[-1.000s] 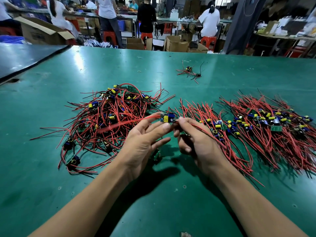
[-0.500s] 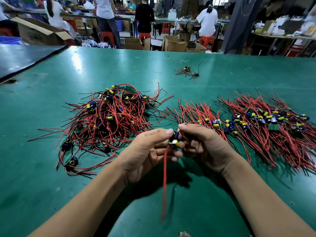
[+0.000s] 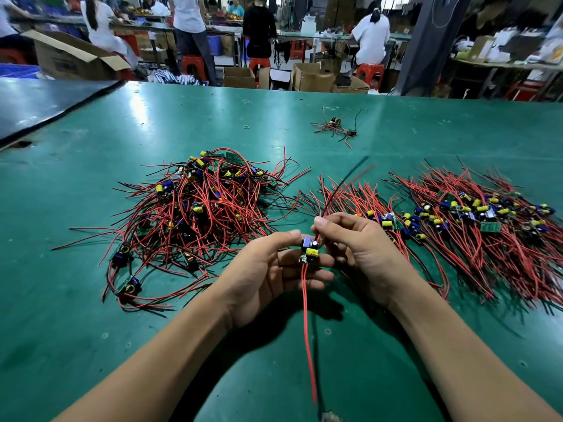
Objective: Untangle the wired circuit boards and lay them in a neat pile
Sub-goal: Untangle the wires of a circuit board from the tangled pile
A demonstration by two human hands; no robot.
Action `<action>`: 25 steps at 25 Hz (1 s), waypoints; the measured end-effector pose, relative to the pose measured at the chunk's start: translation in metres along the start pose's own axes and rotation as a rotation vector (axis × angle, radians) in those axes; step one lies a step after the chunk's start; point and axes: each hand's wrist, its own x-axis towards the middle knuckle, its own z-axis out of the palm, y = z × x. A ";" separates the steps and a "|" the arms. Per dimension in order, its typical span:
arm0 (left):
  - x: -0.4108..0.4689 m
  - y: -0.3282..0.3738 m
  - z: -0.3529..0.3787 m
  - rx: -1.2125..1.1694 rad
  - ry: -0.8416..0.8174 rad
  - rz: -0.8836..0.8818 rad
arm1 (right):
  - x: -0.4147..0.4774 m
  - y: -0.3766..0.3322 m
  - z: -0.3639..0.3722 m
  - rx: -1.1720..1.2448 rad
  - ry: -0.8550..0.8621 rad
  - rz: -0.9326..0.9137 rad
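Note:
My left hand [image 3: 268, 278] holds a small circuit board [image 3: 310, 253] with a blue and a yellow part, above the green table [image 3: 91, 330]. Its red wires hang down toward me. My right hand [image 3: 356, 248] pinches the board's other red and black wires, which point up and away. A tangled heap of wired boards [image 3: 198, 214] lies to the left. To the right lies a neat pile of boards [image 3: 475, 220] with their wires combed straight, reaching behind my right hand.
A small loose wired board [image 3: 334, 126] lies further back on the table, with a rubber band [image 3: 246, 127] to its left. A dark table [image 3: 36, 102] adjoins at the far left. People, stools and cardboard boxes stand beyond the far edge.
The board was pulled free from the tangled heap toward me. Its red wires swung from the left to hanging down, and my right hand has drawn the other wires upward.

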 end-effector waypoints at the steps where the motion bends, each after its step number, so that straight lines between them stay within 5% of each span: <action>1: 0.000 -0.002 0.000 0.029 0.028 0.020 | 0.000 0.001 0.000 -0.042 -0.003 0.000; 14: 0.001 -0.015 -0.002 0.319 0.184 0.191 | -0.004 0.012 0.002 -0.107 -0.120 0.015; 20: 0.003 -0.014 -0.004 0.389 0.182 0.241 | 0.000 0.008 0.002 -0.197 0.031 -0.036; 25: 0.002 -0.016 -0.004 0.430 0.116 0.221 | 0.009 0.001 -0.003 0.115 0.194 0.027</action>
